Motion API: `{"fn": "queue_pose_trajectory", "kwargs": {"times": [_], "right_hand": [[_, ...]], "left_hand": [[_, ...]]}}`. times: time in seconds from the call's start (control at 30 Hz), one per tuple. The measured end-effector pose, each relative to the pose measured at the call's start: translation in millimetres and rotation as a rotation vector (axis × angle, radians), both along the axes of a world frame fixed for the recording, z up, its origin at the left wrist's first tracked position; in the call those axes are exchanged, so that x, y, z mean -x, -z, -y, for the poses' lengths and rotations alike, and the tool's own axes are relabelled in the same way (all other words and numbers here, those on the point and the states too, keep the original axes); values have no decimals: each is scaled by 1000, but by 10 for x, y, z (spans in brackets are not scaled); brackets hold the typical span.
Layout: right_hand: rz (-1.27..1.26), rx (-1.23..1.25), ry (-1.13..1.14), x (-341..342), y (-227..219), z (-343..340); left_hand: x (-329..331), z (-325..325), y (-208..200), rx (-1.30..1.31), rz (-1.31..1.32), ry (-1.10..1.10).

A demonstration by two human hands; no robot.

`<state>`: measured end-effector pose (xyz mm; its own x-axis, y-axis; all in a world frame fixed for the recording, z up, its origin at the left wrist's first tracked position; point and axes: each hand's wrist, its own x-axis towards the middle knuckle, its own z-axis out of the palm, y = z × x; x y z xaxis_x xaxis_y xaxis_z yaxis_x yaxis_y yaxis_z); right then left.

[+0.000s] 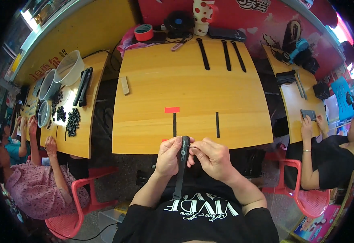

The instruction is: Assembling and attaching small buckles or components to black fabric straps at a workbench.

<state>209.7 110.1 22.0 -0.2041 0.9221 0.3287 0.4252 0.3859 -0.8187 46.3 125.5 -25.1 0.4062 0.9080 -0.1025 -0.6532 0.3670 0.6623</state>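
Note:
A long black strap [180, 172] with a rounded upper end and pale printing hangs from my left hand [169, 157], whose thumb and fingers are closed around its upper part. Its lower end dangles over my shirt. My right hand [212, 158] is pinched beside the strap's printed part; a thin pale line shows at the fingertips, too small to name. Both hands are just off the near edge of the wooden table [193, 89]. In front of them a dark strip [174, 124] lies on the tabletop with red tape [171, 109] at its far end; another dark strip [217, 124] lies to its right.
Three black straps [226, 55] lie at the far right, near a spotted cup [201, 18], a small fan [178, 23] and a tape roll [143, 32]. A small wooden block [124, 86] sits at left. People work at side tables, with plastic tubs [70, 69] on the left one.

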Motion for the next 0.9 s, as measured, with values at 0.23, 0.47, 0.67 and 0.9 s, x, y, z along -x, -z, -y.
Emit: {"fn": "queue_pose_trajectory", "kwargs": {"times": [0.23,0.47,0.67,0.9], "right_hand": [[256,-169,209,-78,70,142],[207,-182,171,-103,30,94],[287,-190,192,-122,80,106],[413,-245,190,-129,61,107]], "left_hand": [[-91,33,-19,67,17,61],[-113,51,-52,76,-19,42],[-129,51,-66,90,-7,21],[-98,70,-110,66,-67,39]]}}
